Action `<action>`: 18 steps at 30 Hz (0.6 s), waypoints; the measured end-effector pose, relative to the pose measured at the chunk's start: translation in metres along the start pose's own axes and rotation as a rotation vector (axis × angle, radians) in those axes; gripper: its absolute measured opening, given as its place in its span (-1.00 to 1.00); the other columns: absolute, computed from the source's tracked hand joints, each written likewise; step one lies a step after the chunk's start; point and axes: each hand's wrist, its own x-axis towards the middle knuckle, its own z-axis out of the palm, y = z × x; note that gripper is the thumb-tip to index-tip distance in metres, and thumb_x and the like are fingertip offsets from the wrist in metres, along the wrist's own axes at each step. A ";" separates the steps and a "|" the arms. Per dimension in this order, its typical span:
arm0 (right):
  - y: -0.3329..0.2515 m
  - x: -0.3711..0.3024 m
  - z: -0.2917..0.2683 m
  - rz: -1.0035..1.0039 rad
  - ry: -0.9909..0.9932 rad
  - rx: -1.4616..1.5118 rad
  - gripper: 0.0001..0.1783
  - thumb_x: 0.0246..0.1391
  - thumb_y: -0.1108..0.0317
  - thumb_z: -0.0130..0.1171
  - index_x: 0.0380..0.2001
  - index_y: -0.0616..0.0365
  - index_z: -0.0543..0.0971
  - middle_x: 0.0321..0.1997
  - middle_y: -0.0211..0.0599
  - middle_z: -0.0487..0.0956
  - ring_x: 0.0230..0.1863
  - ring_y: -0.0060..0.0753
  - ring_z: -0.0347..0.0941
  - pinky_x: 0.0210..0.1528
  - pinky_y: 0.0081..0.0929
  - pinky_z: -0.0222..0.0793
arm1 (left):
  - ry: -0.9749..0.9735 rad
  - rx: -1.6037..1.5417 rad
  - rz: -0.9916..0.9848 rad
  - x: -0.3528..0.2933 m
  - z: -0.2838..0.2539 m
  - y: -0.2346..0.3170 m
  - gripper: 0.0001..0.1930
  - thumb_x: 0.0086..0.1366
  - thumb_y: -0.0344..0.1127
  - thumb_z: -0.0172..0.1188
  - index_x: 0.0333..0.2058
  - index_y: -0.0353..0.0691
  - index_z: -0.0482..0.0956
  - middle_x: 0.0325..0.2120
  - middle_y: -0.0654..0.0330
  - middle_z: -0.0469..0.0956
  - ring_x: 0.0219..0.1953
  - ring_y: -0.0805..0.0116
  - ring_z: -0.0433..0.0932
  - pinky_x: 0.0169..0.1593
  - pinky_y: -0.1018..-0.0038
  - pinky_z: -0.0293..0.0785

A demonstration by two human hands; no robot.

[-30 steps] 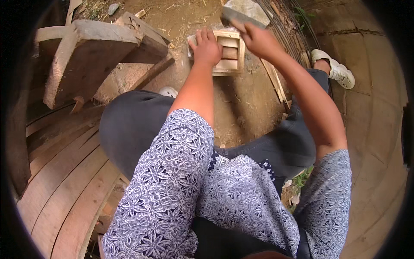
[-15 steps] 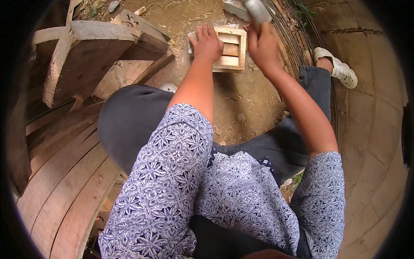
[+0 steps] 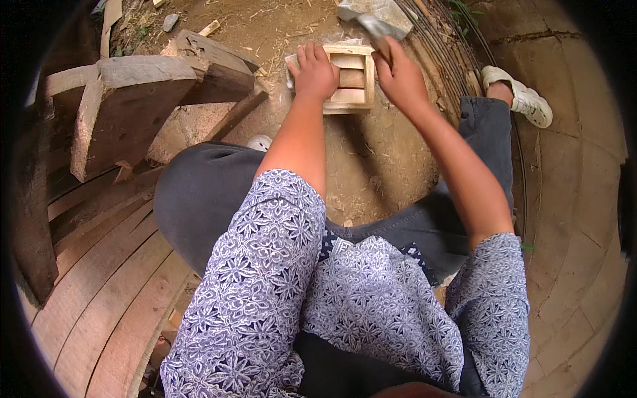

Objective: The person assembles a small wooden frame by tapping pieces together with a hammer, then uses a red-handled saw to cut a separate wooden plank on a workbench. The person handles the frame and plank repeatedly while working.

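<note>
A small, pale wooden box with slats across its inside lies on the ground in front of me. My left hand grips its left side, fingers spread over the outer edge and thumb toward the inside. Beside the box's right rail, my right hand is closed round a hammer. The metal hammer head is smeared by motion and hangs just above the box's far right corner. Most of the handle is hidden by my fingers.
Stacked thick timber offcuts and long planks fill the left side. A grey stone block lies beyond the box. Thin rods run along the right, beside a paved strip. My white shoe rests there.
The hammer head has swung down and leftward, nearer the box's far right corner. My left hand keeps its hold on the box. The view has shifted slightly.
</note>
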 end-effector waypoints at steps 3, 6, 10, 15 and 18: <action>0.028 -0.004 0.016 0.020 0.017 0.028 -0.60 0.22 0.16 0.08 0.06 0.07 0.43 -0.25 0.20 0.61 -0.23 0.30 0.55 -0.16 0.10 0.42 | -0.035 -0.005 0.008 -0.001 -0.001 0.006 -0.36 0.33 -0.13 -0.02 0.30 -0.34 0.12 0.42 -0.02 0.00 0.48 -0.10 -0.12 0.39 -0.32 -0.18; 0.040 0.014 0.013 0.003 -0.229 -0.140 -0.57 0.23 0.21 0.10 0.11 0.11 0.37 -0.29 0.23 0.60 -0.26 0.38 0.52 -0.22 0.12 0.41 | -0.061 0.002 -0.019 0.001 -0.002 0.002 -0.31 0.33 -0.13 -0.03 0.34 -0.33 0.06 0.43 -0.01 -0.02 0.49 -0.10 -0.13 0.40 -0.31 -0.20; 0.004 -0.002 0.009 0.047 0.018 0.052 -0.58 0.21 0.15 0.09 0.07 0.11 0.44 -0.18 0.17 0.62 -0.12 0.19 0.57 -0.09 0.03 0.44 | -0.072 -0.022 -0.015 -0.004 -0.006 0.006 -0.30 0.32 -0.13 -0.03 0.35 -0.34 0.05 0.43 -0.02 -0.02 0.49 -0.10 -0.14 0.41 -0.30 -0.24; 0.051 0.004 0.000 0.161 -0.236 -0.003 -0.61 0.22 0.17 0.11 0.05 0.11 0.48 -0.19 0.04 0.64 -0.17 0.05 0.59 -0.12 -0.09 0.45 | -0.094 -0.019 -0.016 0.003 -0.007 0.014 -0.30 0.31 -0.16 -0.03 0.34 -0.38 0.05 0.43 -0.08 -0.01 0.49 -0.10 -0.15 0.41 -0.30 -0.28; 0.027 -0.022 -0.046 0.117 -0.099 0.369 -0.54 0.20 0.07 0.18 0.03 0.14 0.50 -0.36 -0.21 0.60 -0.37 -0.29 0.53 -0.29 -0.29 0.46 | 0.017 -0.023 0.094 0.004 -0.017 0.015 -0.28 0.29 -0.20 0.03 0.33 -0.40 0.03 0.33 -0.18 0.17 0.43 -0.15 0.02 0.43 -0.15 -0.17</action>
